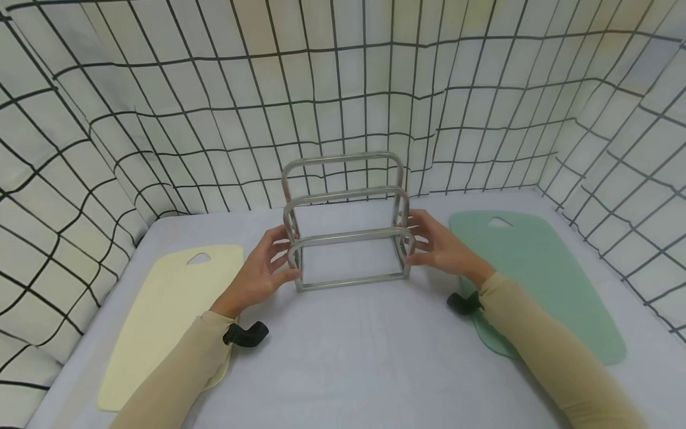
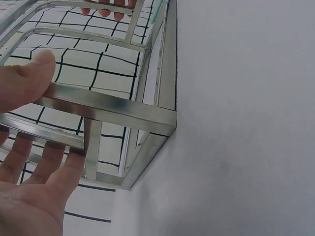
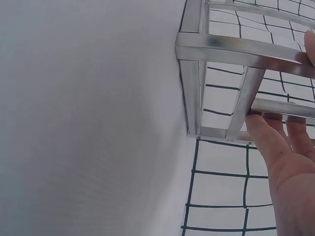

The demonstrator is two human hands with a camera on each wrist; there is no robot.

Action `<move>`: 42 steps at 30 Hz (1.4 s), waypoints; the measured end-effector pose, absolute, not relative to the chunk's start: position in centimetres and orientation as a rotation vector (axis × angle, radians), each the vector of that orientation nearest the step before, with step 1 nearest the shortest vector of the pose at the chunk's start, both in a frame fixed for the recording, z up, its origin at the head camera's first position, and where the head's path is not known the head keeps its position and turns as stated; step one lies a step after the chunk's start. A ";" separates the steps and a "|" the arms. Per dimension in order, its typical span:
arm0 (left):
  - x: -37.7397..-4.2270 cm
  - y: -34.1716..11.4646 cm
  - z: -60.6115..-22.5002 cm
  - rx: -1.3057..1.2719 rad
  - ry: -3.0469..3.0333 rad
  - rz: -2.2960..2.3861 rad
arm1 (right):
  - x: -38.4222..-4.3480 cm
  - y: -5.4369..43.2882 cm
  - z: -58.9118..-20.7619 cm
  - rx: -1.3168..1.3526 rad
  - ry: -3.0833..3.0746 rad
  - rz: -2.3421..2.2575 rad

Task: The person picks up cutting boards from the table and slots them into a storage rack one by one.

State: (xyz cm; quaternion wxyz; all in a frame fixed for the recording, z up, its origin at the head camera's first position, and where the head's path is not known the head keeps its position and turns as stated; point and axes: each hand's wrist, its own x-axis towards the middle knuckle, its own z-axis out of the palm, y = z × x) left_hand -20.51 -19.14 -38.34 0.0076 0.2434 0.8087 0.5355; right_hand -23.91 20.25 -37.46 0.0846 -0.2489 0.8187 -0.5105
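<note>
the rack (image 1: 348, 194) stands upright on the table (image 1: 343, 363), its long axis running crosswise from one hand to the other, so neither hand is plainly the nearer: each has an end. the left hand (image 1: 261, 268) grips the rack's left end, thumb laid on the front hoop (image 1: 351, 236) and fingers behind the next bar in. the right hand (image 1: 442, 245) clamps the rack's right end in much the same way, though its thumb barely shows in the right wrist view. seen from the rack, then, both grips face inward along its length, with the open span between them. its three hoops climb from low at the front to tall at the back.

left of the rack, apart from it, lies the cream board (image 1: 171, 304); right of the rack, also apart, lies the green board (image 1: 536, 274). both lie flat, their long axes running roughly front to back, across the rack's own line. the slotted end of each is its far end.
</note>
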 end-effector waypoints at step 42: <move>-22.2 -19.0 -38.7 0.752 2.527 1.728 | -25.4 19.8 -37.7 -0.735 2.481 -1.536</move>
